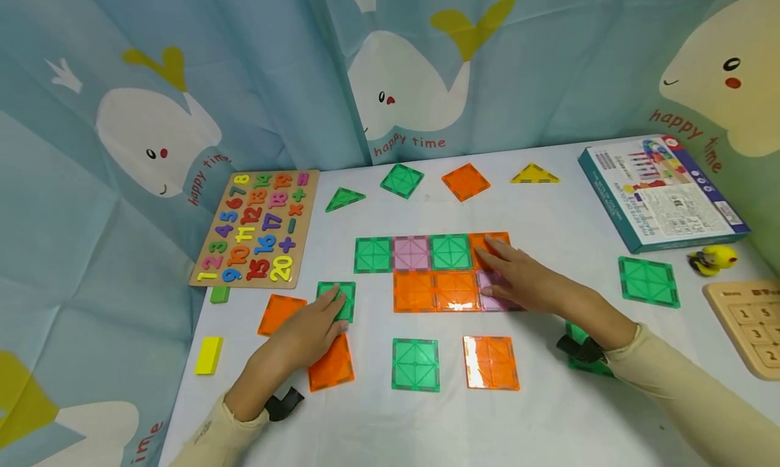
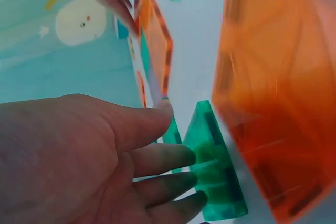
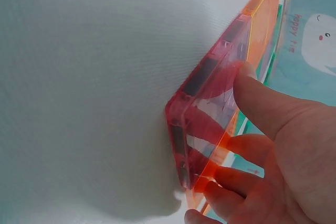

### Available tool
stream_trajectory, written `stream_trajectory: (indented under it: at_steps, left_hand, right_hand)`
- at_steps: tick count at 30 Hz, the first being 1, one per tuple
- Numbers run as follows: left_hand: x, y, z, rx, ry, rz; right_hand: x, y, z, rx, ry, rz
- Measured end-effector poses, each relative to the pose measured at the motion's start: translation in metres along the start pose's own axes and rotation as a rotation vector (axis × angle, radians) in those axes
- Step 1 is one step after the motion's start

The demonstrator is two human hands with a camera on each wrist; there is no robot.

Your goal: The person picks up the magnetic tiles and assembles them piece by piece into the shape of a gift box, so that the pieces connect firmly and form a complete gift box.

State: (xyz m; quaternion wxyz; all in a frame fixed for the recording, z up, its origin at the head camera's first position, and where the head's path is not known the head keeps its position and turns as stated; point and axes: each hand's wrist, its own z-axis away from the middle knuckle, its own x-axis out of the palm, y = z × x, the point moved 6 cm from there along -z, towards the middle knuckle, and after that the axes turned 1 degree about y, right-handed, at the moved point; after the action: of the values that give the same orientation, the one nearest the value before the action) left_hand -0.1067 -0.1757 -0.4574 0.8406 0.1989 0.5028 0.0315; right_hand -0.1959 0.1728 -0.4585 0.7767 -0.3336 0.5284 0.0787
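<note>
Two joined rows of translucent square magnetic tiles lie mid-table. The back row runs from a green tile [image 1: 373, 255] through pink and green to an orange tile [image 1: 500, 239]; the front row has two orange tiles [image 1: 414, 291] and a pink tile [image 3: 197, 114] at its right end. Over that right end rests my right hand [image 1: 527, 281], thumb on the pink tile and fingers extended on the orange one. To the left, my left hand [image 1: 301, 335] touches a separate green tile [image 1: 348, 298] with nearly straight fingers. An orange tile [image 1: 334, 367] lies partly beneath that hand.
Loose tiles surround the rows, including a green tile [image 1: 416, 365] and an orange tile [image 1: 491, 363] in front. A number puzzle board [image 1: 252, 230] sits at the left, a yellow block [image 1: 209, 355] before it. At the right are a boxed set [image 1: 664, 193] and a wooden number board [image 1: 746, 325].
</note>
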Motion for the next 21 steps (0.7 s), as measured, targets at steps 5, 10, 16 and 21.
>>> stream_trajectory:
  at_steps: [5, 10, 16, 21]
  left_hand:
    - [0.005, 0.014, -0.001, 0.045, 0.021, -0.016]
    - [0.008, 0.032, -0.014, 0.106, 0.035, -0.042]
    - [0.008, 0.052, -0.031, 0.172, 0.084, -0.139]
    - [0.002, 0.056, -0.037, 0.186, 0.106, -0.218]
  right_hand:
    - [0.000, 0.000, -0.001, -0.002, 0.001, -0.002]
    - [0.000, -0.001, -0.001, -0.003, -0.001, -0.004]
    - [-0.001, -0.001, -0.002, -0.006, 0.001, -0.017]
    - [-0.002, -0.002, -0.001, -0.013, 0.004, 0.006]
